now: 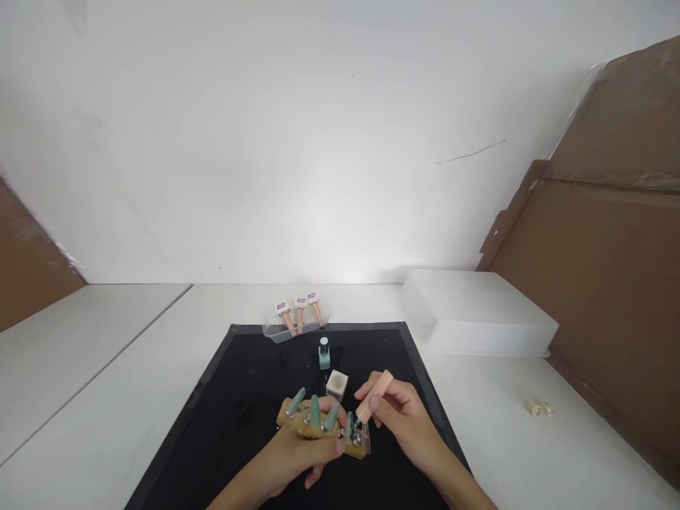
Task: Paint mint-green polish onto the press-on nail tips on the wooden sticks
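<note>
Gripping the yellow stand (314,431), the left hand (295,453) has the right hand (404,414) just beside it, pinching a pink-handled brush (375,397); a jolt could smear the nails (315,412).

The left hand (297,450) grips a tan stand (357,451) of green false nails (315,412), and the right hand (401,411) holds a pink-handled brush (376,397) against the nail towards four o'clock. From the stand, a square white container (336,386) sits at half past twelve, a teal bottle (324,358) at twelve, a white box (478,312) at two
</note>
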The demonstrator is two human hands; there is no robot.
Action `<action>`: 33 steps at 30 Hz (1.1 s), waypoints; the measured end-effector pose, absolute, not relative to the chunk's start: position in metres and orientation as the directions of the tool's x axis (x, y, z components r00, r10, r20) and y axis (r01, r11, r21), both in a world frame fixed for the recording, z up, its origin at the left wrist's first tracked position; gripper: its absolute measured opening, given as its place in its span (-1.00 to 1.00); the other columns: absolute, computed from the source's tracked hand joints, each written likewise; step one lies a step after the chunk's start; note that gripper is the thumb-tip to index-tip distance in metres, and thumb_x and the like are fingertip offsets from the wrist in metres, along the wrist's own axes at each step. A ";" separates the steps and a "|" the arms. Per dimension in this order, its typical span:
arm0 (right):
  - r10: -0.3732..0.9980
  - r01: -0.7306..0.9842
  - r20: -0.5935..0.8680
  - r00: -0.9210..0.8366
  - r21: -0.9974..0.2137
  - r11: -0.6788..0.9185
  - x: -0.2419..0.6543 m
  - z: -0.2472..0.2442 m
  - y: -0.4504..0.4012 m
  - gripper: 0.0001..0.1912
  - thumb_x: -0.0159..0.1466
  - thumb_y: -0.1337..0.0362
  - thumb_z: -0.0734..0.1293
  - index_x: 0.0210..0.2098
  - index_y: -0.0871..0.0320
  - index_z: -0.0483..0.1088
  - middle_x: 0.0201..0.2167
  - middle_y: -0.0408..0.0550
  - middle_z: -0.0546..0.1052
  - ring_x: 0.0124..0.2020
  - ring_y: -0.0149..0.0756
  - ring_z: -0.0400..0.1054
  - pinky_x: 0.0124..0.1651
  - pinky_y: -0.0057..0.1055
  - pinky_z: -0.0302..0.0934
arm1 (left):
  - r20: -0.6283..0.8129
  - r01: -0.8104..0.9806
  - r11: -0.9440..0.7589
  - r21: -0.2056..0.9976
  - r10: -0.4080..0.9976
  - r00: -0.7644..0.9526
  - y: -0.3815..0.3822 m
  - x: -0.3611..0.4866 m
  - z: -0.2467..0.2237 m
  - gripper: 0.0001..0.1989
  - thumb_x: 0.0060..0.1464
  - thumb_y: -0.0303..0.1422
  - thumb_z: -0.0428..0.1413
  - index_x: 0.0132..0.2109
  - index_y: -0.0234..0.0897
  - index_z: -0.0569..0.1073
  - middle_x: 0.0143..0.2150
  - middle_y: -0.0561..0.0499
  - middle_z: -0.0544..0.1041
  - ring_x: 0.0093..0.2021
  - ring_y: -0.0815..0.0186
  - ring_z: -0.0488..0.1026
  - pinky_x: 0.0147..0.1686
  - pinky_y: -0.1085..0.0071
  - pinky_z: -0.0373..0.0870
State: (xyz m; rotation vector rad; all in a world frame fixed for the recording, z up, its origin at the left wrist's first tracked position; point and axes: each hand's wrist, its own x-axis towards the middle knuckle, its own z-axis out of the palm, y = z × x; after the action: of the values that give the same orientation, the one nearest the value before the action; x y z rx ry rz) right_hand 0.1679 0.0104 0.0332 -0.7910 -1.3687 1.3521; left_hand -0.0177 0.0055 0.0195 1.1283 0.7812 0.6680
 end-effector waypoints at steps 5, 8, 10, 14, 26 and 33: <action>0.951 -0.244 0.222 -0.213 -0.955 0.168 0.171 0.027 0.014 -0.68 0.19 0.02 0.32 -0.39 0.16 0.54 -0.49 -0.11 0.39 -0.61 -0.46 0.10 -0.57 -0.49 0.01 | -0.210 -0.068 0.299 0.952 0.797 0.567 0.005 -0.017 0.018 -0.67 -0.18 -0.20 0.27 -0.37 -0.29 0.33 -0.67 0.25 0.25 -0.80 0.60 0.07 -0.83 0.66 0.07; 0.939 -0.293 0.261 -0.225 -0.937 0.190 0.173 0.026 0.014 -0.63 0.18 -0.02 0.32 -0.42 0.17 0.54 -0.53 -0.12 0.36 -0.61 -0.45 0.10 -0.56 -0.48 0.00 | -0.209 -0.079 0.304 0.949 0.798 0.566 0.005 -0.017 0.019 -0.67 -0.17 -0.19 0.27 -0.36 -0.28 0.32 -0.66 0.25 0.27 -0.79 0.61 0.07 -0.82 0.67 0.07; 0.927 -0.288 0.273 -0.257 -0.937 0.197 0.173 0.029 0.012 -0.61 0.14 -0.05 0.34 -0.44 0.17 0.54 -0.55 -0.13 0.34 -0.61 -0.44 0.11 -0.56 -0.48 0.01 | -0.211 -0.078 0.305 0.949 0.800 0.562 0.005 -0.017 0.019 -0.67 -0.17 -0.19 0.26 -0.37 -0.27 0.32 -0.66 0.26 0.26 -0.79 0.61 0.07 -0.81 0.67 0.08; 0.919 -0.247 0.274 -0.284 -0.947 0.206 0.169 0.035 0.010 -0.62 0.08 -0.05 0.38 -0.48 0.17 0.55 -0.57 -0.14 0.34 -0.61 -0.43 0.13 -0.54 -0.47 0.05 | -0.210 -0.057 0.291 0.955 0.798 0.565 0.006 -0.017 0.020 -0.67 -0.16 -0.19 0.26 -0.37 -0.28 0.32 -0.66 0.26 0.25 -0.79 0.62 0.07 -0.80 0.67 0.08; 0.925 -0.036 0.325 -0.198 -0.945 0.325 0.164 0.034 0.008 -0.65 0.18 0.06 0.34 -0.60 0.16 0.39 -0.64 -0.15 0.41 -0.60 -0.39 0.17 -0.52 -0.46 0.04 | -0.212 0.066 0.216 0.974 0.773 0.598 0.004 -0.016 0.017 -0.74 -0.07 -0.23 0.21 -0.31 -0.28 0.34 -0.58 0.22 0.27 -0.74 0.62 0.09 -0.75 0.65 0.15; 0.914 0.070 0.377 -0.149 -0.918 0.390 0.162 0.033 0.006 -0.63 0.14 0.15 0.38 -0.69 0.16 0.28 -0.66 -0.21 0.28 -0.61 -0.41 0.12 -0.53 -0.46 -0.01 | -0.194 0.088 0.177 0.980 0.777 0.598 0.001 -0.016 0.019 -0.75 -0.07 -0.24 0.20 -0.32 -0.28 0.33 -0.58 0.22 0.27 -0.74 0.62 0.08 -0.75 0.65 0.15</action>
State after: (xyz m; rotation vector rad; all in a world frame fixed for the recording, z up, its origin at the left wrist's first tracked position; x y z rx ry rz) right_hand 0.1622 0.0055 0.0332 -0.9121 -1.5391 0.9522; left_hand -0.0157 0.0005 0.0190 1.3234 0.8279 0.5764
